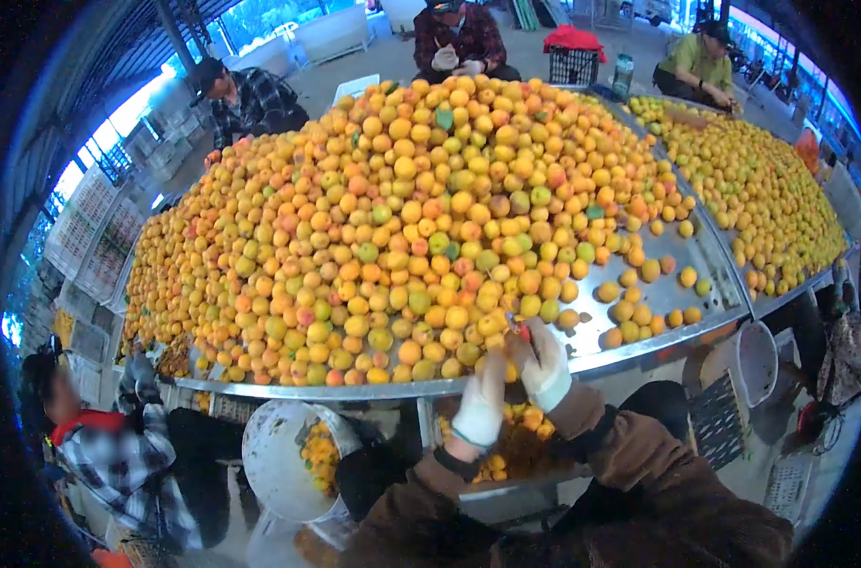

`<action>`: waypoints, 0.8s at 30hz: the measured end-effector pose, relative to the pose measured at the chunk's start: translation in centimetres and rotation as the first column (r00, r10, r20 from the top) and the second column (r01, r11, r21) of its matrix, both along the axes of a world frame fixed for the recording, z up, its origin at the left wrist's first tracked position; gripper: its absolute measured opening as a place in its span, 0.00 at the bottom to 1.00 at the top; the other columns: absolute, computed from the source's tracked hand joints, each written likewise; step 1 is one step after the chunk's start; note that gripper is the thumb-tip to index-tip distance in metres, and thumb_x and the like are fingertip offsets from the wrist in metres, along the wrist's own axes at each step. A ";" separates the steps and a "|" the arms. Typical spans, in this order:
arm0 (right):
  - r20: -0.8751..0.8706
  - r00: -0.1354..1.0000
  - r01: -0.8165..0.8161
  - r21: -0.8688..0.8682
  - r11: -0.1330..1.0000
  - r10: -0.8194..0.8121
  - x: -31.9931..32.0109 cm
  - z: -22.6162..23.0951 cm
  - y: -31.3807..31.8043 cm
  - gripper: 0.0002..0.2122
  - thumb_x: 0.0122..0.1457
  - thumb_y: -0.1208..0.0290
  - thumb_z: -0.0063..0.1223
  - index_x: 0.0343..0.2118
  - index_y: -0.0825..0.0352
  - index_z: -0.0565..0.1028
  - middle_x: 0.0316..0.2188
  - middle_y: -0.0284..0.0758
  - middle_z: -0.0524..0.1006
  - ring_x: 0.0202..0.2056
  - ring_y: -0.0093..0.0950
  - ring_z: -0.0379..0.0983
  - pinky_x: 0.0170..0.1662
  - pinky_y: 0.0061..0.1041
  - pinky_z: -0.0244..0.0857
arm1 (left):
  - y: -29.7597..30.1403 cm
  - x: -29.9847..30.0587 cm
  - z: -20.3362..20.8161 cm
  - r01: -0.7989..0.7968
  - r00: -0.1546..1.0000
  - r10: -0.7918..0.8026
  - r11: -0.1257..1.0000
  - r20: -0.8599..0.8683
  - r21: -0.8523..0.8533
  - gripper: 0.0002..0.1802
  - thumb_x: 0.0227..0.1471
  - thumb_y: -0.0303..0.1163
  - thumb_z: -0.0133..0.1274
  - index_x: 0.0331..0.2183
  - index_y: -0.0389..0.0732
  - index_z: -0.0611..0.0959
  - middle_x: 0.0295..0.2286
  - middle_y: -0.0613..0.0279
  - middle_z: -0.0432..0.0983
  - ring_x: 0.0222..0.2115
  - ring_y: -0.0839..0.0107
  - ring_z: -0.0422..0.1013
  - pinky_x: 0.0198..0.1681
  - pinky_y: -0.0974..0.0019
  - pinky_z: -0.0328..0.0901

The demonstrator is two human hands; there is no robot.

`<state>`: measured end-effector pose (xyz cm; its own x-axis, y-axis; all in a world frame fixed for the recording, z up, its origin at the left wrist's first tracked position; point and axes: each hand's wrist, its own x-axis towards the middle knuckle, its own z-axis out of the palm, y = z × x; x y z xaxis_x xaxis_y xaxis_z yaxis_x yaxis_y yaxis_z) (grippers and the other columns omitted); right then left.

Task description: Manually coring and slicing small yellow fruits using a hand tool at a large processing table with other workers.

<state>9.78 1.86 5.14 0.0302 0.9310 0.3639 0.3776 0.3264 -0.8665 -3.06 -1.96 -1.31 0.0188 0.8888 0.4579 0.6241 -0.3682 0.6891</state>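
Both my hands are in white gloves at the front edge of a metal table [672, 248] heaped with apricots [402, 218]. My left hand [482, 402] is closed just over the table edge; what its fingers hold is hidden. Beside it, my right hand [546, 364] is closed around a small tool [520, 328] with a reddish part, its kind too small to make out. The hands are close together, almost touching. Below them sits a container [492, 494] with orange fruit pieces [525, 418] in it.
Left of my knees stands a white bucket [265, 459] partly holding orange fruit. Another pale bucket [757, 364] and a dark crate [716, 417] are at the right. People sit around the table, one [118, 454] close on my left. A second fruit pile [762, 189] lies beyond a divider.
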 end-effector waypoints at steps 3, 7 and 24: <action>0.038 0.998 0.050 -0.161 0.986 -0.045 -0.8 -2.6 0.5 0.09 0.56 0.69 0.52 0.36 0.68 0.70 0.26 0.46 0.71 0.30 0.42 0.71 0.33 0.34 0.64 | -0.2 0.4 0.7 -0.016 0.997 0.009 0.995 -0.074 -0.095 0.15 0.57 0.26 0.41 0.46 0.35 0.72 0.32 0.44 0.73 0.33 0.44 0.71 0.33 0.55 0.67; -0.005 0.994 0.112 -0.040 0.993 -0.113 -0.8 -4.6 0.6 0.10 0.55 0.68 0.54 0.34 0.69 0.70 0.22 0.48 0.74 0.27 0.46 0.74 0.29 0.35 0.65 | 0.8 1.4 2.7 -0.069 0.993 0.068 0.998 -0.101 -0.010 0.17 0.49 0.22 0.46 0.44 0.38 0.72 0.36 0.50 0.71 0.32 0.50 0.72 0.31 0.55 0.68; 0.091 0.990 -0.107 0.034 0.994 0.104 -0.3 -0.9 -0.1 0.12 0.45 0.79 0.56 0.35 0.71 0.72 0.27 0.46 0.73 0.29 0.44 0.73 0.29 0.35 0.67 | 0.5 -0.1 1.2 0.536 0.117 0.258 0.797 0.959 -0.279 0.18 0.60 0.41 0.41 0.46 0.39 0.72 0.37 0.58 0.73 0.36 0.64 0.72 0.38 0.63 0.68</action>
